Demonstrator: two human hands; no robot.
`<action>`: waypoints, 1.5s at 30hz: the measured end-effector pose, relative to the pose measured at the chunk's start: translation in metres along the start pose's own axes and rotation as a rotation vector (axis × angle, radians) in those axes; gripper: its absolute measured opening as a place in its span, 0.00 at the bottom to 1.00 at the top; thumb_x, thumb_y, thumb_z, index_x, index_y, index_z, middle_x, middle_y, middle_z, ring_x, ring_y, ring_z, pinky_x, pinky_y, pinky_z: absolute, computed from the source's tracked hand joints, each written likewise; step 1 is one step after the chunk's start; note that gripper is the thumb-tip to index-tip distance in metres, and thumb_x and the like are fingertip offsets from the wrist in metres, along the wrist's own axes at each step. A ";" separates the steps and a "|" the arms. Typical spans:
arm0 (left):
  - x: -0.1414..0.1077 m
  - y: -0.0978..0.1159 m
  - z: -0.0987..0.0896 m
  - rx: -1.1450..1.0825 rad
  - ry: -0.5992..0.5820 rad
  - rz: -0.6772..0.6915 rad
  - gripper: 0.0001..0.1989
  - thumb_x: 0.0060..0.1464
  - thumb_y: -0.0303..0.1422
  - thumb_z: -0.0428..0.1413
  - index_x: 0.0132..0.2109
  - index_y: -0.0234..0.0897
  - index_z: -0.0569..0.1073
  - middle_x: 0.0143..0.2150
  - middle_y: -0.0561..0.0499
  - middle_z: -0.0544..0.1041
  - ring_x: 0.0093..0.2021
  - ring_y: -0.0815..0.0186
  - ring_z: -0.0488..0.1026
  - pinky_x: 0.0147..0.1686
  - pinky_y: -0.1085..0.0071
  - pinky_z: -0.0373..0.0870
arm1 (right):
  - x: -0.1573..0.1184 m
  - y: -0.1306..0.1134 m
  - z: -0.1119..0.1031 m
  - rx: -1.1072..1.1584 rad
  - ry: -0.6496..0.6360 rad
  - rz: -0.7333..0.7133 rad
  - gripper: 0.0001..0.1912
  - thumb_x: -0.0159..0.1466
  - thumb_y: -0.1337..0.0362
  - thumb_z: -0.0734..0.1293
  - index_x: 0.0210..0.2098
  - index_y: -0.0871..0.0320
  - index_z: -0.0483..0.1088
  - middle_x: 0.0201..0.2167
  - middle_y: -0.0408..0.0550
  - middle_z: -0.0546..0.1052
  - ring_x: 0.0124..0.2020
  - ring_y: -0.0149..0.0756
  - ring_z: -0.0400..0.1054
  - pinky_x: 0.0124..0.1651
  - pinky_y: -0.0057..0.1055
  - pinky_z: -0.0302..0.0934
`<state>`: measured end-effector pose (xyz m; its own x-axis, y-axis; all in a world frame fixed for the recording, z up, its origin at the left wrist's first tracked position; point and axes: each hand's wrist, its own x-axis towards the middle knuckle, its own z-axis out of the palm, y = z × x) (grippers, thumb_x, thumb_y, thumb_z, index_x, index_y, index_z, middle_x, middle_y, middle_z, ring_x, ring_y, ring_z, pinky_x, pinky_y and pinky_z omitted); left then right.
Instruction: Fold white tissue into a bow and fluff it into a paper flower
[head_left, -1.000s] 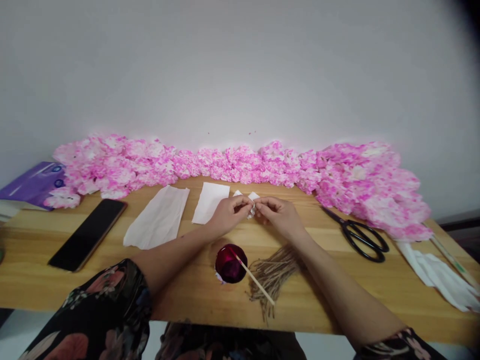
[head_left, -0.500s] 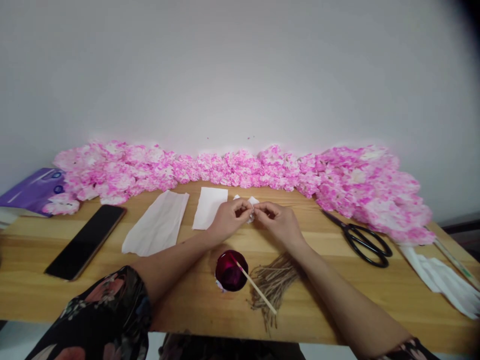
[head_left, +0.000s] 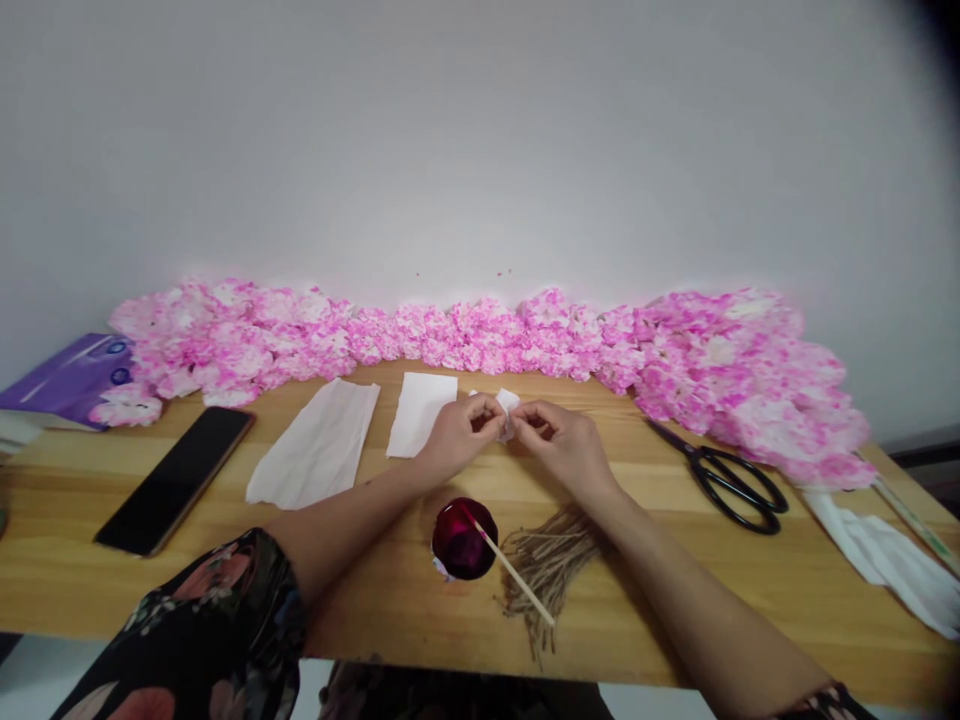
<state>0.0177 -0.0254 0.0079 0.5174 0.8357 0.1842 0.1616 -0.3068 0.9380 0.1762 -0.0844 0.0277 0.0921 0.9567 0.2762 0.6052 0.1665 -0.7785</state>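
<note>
Near the middle of the wooden table, my left hand (head_left: 466,432) and my right hand (head_left: 561,440) meet fingertip to fingertip. Both pinch a small piece of white paper (head_left: 508,401) between thumb and forefinger; part of it is hidden by the fingers. A white paper sheet (head_left: 421,414) lies just left of my left hand, with a larger thin white sheet (head_left: 315,445) farther left. Below the hands stands a cup of dark magenta liquid (head_left: 459,545), a wooden stick (head_left: 521,582) leaning in it. Thin brown twigs (head_left: 551,560) lie beside the cup, partly under my right forearm.
Pink and white paper flowers (head_left: 480,335) line the table's back edge along the wall. A black phone (head_left: 176,480) and a purple packet (head_left: 71,380) are at the left. Black scissors (head_left: 731,485) and folded white paper (head_left: 885,560) lie at the right.
The fingertips have shifted slightly around the white paper, and my right hand has turned a little. The whole view has moved very slightly.
</note>
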 end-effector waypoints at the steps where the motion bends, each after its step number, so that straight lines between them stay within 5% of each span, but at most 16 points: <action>1: 0.000 0.001 0.000 0.008 -0.002 0.000 0.04 0.52 0.28 0.53 0.30 0.34 0.71 0.27 0.55 0.74 0.28 0.73 0.68 0.29 0.78 0.62 | 0.000 0.001 0.000 -0.021 -0.006 -0.015 0.07 0.59 0.65 0.64 0.31 0.57 0.76 0.27 0.44 0.79 0.26 0.33 0.71 0.29 0.26 0.60; 31: 0.000 0.001 0.001 0.074 0.009 0.005 0.03 0.51 0.27 0.54 0.30 0.35 0.71 0.27 0.55 0.75 0.27 0.74 0.68 0.29 0.78 0.62 | -0.003 0.001 0.004 -0.157 -0.001 -0.065 0.08 0.60 0.65 0.63 0.30 0.56 0.74 0.26 0.43 0.77 0.26 0.33 0.68 0.31 0.27 0.56; 45: 0.000 0.001 0.001 0.023 -0.008 -0.013 0.04 0.52 0.29 0.54 0.31 0.35 0.71 0.28 0.55 0.75 0.29 0.73 0.70 0.30 0.78 0.64 | 0.002 0.003 0.004 0.025 -0.017 0.090 0.07 0.58 0.65 0.64 0.28 0.57 0.74 0.25 0.41 0.77 0.24 0.30 0.67 0.29 0.25 0.56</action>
<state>0.0187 -0.0260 0.0090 0.5219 0.8359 0.1700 0.1876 -0.3069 0.9331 0.1749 -0.0814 0.0239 0.1313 0.9720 0.1949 0.5755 0.0853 -0.8134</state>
